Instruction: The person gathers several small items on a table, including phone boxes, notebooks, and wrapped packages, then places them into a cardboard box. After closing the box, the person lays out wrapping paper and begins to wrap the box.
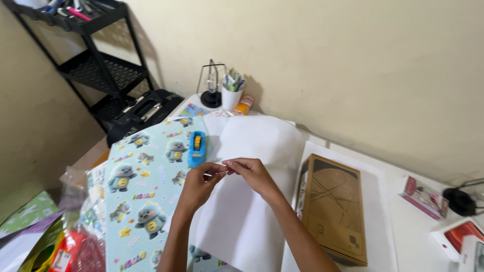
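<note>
Centrally, left hand (199, 182) and right hand (252, 174) pinch a clear tape strip (218, 164) together above white paper (242, 201); blue dispenser (196, 148) just beyond, brown box (333, 206) right, table (413, 226) against cream wall.

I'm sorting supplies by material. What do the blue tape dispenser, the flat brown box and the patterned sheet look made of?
The blue tape dispenser looks like glossy moulded plastic, with a yellow roll inside. The flat brown box appears to be matte kraft cardboard, judging by its dull tan face and sharp edges. The patterned sheet seems to be thin printed wrapping paper, since it lies flat with a white underside folded over.
</note>
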